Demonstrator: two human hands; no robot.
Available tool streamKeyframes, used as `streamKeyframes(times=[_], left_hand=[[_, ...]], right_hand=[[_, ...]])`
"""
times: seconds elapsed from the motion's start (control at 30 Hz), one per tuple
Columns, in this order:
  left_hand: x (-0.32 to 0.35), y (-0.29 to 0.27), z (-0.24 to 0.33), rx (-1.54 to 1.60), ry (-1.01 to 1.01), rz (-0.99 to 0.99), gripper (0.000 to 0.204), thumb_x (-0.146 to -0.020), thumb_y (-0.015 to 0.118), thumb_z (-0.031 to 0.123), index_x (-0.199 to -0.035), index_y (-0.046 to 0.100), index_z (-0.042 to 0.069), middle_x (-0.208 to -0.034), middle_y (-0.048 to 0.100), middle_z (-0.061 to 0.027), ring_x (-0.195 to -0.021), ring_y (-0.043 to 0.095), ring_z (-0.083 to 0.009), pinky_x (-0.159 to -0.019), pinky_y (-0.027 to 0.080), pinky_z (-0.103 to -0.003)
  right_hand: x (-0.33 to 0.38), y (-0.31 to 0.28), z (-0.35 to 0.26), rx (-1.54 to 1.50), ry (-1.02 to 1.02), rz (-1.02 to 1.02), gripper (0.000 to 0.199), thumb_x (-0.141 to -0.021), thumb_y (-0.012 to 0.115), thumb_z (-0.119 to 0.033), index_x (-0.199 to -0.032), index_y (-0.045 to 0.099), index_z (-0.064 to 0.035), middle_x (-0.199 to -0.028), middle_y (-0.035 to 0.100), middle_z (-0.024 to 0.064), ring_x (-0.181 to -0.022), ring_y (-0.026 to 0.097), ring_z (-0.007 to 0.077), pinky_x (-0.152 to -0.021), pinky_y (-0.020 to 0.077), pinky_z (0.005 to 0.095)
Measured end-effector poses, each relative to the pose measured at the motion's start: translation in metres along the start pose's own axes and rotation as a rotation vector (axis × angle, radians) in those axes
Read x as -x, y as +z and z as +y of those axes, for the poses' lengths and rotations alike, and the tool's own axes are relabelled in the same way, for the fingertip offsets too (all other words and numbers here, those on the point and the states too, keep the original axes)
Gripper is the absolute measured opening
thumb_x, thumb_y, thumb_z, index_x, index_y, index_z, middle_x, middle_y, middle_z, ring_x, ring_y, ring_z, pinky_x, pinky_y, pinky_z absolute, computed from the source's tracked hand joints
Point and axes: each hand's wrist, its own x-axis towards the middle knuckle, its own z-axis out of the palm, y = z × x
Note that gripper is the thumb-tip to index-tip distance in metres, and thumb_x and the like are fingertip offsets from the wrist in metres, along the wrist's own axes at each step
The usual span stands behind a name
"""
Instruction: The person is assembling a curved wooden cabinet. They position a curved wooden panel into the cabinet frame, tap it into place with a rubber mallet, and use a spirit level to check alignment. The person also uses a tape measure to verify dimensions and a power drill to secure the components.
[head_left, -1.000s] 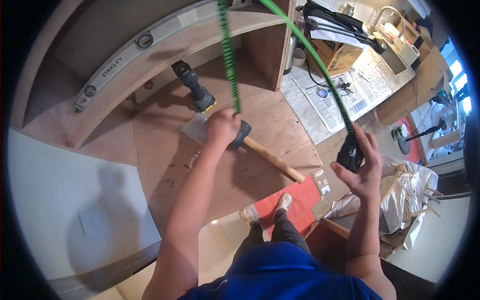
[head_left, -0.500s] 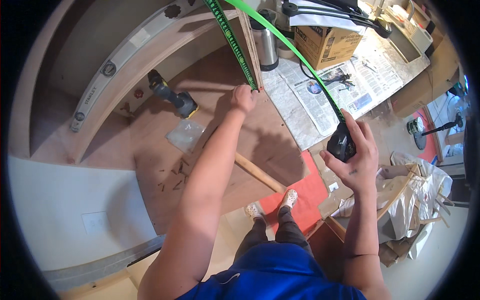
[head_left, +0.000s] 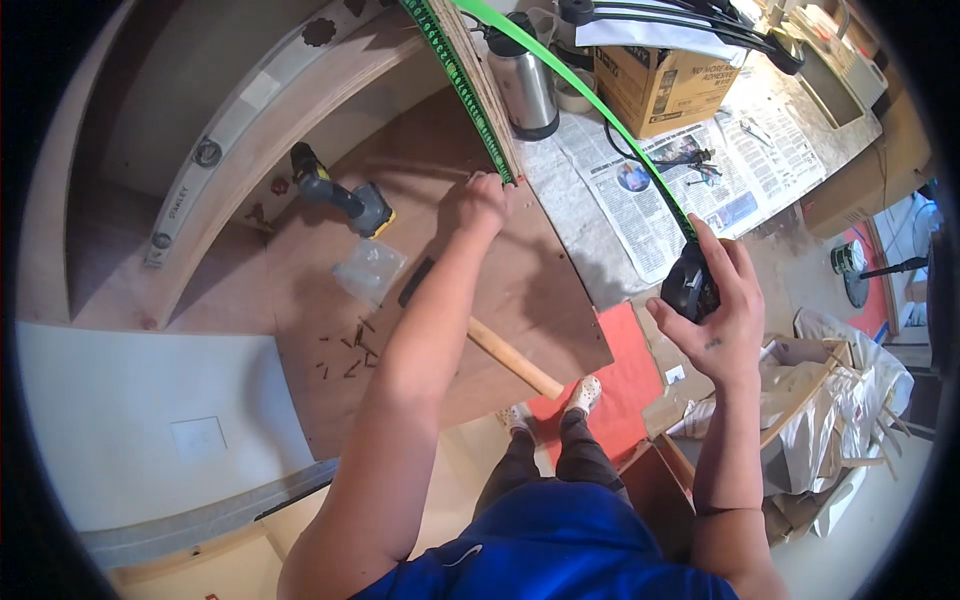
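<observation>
My left hand (head_left: pixel 484 207) is closed at the lower end of a green tape measure blade (head_left: pixel 462 88), pinching it by the bottom corner of an upright plywood panel (head_left: pixel 497 118). The blade runs up along the panel's edge, leaves the top of the picture, and a second stretch curves back down to the right. There my right hand (head_left: pixel 728 305) grips the black tape measure case (head_left: pixel 689 284), thumb on one side and fingers on the other. Beneath my left forearm lies a hammer (head_left: pixel 517 358), its wooden handle pointing toward my feet and part of it hidden.
On the plywood sheet are a cordless drill (head_left: pixel 345 196), a clear plastic bag (head_left: pixel 369 271) and several loose screws (head_left: pixel 352 348). A spirit level (head_left: pixel 235 125) leans along the left shelf. Newspaper (head_left: pixel 640 215), a steel flask (head_left: pixel 523 85) and a cardboard box (head_left: pixel 665 90) occupy the right worktop.
The view has shifted slightly, and more of the hammer's dark head shows beside my left forearm. Both hands keep their holds on the tape measure, which stays drawn out.
</observation>
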Motion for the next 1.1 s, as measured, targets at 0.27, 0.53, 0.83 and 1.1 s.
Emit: streamKeyframes(times=[0.27, 0.53, 0.83, 1.1], left_hand=[[-0.002, -0.034, 0.026, -0.073, -0.133, -0.147, 0.032, -0.093, 0.064, 0.038, -0.094, 0.072, 0.007, -0.105, 0.071, -0.0199, -0.103, 0.067, -0.0384, -0.091, 0.053, -0.050], [-0.006, -0.034, 0.031, -0.101, -0.147, -0.177, 0.033, -0.094, 0.063, 0.037, -0.092, 0.072, 0.005, -0.106, 0.071, -0.0206, -0.103, 0.067, -0.0382, -0.091, 0.054, -0.050], [0.000, -0.048, 0.035, 0.045, -0.265, -0.229, 0.034, -0.096, 0.061, 0.037, -0.096, 0.072, 0.005, -0.106, 0.071, -0.0198, -0.104, 0.068, -0.0383, -0.090, 0.054, -0.050], [0.093, -0.133, 0.054, 0.452, 0.048, 0.075, 0.019, -0.095, 0.064, 0.019, -0.085, 0.063, 0.003, -0.082, 0.063, -0.0191, -0.081, 0.064, -0.0399, -0.071, 0.051, -0.049]], right_hand=[[-0.003, -0.005, 0.003, 0.017, 0.015, -0.022, 0.084, -0.063, 0.087, -0.028, -0.142, 0.062, -0.0149, -0.110, 0.065, 0.0149, -0.097, 0.070, 0.0324, -0.086, 0.0570, 0.0424], [-0.002, -0.003, 0.009, 0.017, 0.012, -0.008, 0.085, -0.062, 0.088, -0.028, -0.142, 0.062, -0.0167, -0.111, 0.065, 0.0147, -0.097, 0.070, 0.0323, -0.086, 0.0576, 0.0429], [-0.006, -0.002, 0.009, -0.010, -0.035, -0.016, 0.085, -0.062, 0.088, -0.028, -0.141, 0.062, -0.0109, -0.110, 0.064, 0.0156, -0.100, 0.067, 0.0335, -0.091, 0.0534, 0.0409], [0.044, -0.017, 0.077, -0.560, 0.258, -0.128, 0.090, -0.075, 0.085, -0.026, -0.149, 0.044, 0.0046, -0.114, 0.061, 0.0083, -0.094, 0.061, 0.0178, -0.082, 0.0515, 0.0297]])
